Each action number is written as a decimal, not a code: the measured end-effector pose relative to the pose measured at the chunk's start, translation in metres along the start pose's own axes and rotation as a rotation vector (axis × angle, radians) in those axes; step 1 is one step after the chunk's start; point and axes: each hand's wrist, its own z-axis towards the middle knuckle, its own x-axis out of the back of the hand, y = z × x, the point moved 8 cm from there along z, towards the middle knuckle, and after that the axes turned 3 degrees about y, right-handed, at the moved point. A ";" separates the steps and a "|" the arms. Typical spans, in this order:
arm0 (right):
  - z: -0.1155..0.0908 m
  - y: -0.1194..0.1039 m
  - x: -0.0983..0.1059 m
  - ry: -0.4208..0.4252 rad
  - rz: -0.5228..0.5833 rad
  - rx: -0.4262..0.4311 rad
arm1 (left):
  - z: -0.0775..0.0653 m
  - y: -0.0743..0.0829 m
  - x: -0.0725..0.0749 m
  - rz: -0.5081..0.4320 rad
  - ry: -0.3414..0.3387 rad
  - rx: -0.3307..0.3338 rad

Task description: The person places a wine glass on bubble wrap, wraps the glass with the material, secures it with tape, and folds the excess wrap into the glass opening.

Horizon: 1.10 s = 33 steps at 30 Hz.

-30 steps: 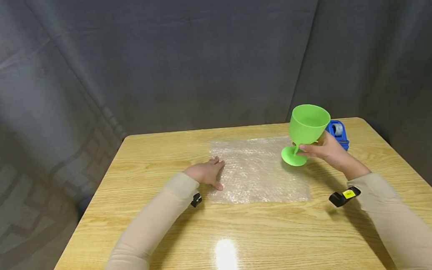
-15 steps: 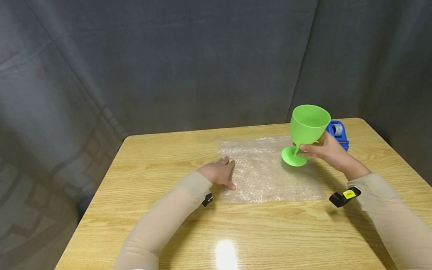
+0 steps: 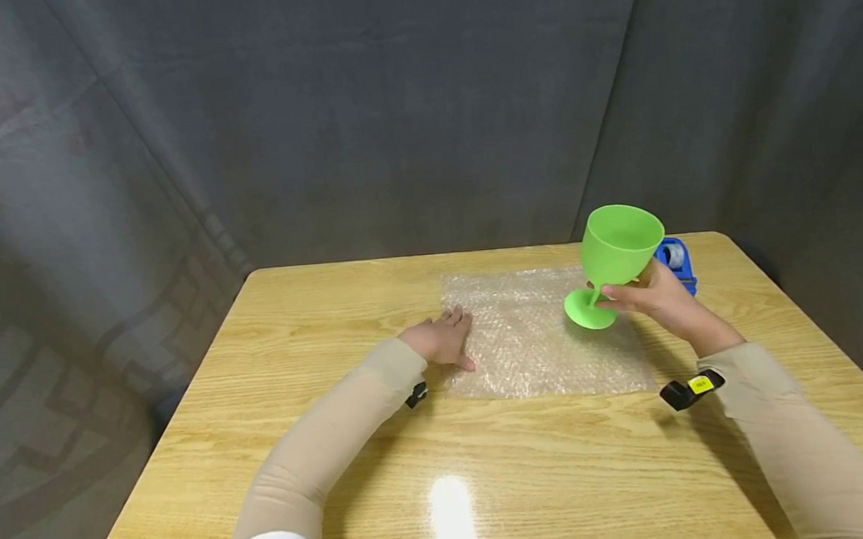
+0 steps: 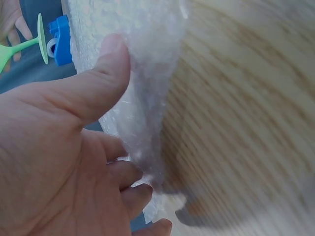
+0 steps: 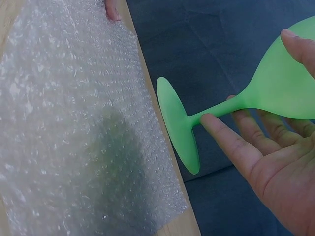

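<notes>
The goblet (image 3: 618,252) sits in the grip of the right hand (image 3: 662,299), just left of its palm – thumb against the bowl, forefinger along the stem near the foot, other fingers behind the stem. It is held above the right part of the wrap (image 3: 534,337), its foot apart from the sheet and its shadow falling there. Its long axis is tilted: the mouth points up and to the right, the foot down and to the left.

The wrap lies on the table (image 3: 604,483), longer side running left to right. At its left edge rests the left hand (image 3: 440,340) – fingers spread, thumb well apart from them, the sheet extending rightward. The tape dispenser (image 3: 682,267) is just behind the right hand.
</notes>
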 end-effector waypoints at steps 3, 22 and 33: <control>0.000 -0.001 -0.001 -0.005 0.004 -0.003 | 0.000 -0.002 -0.001 -0.006 0.001 -0.008; 0.000 0.000 -0.005 -0.006 -0.026 -0.009 | -0.012 -0.007 0.031 -0.336 0.179 -0.170; 0.002 0.000 -0.006 -0.030 0.026 -0.001 | -0.015 0.001 0.008 -0.317 0.111 -0.174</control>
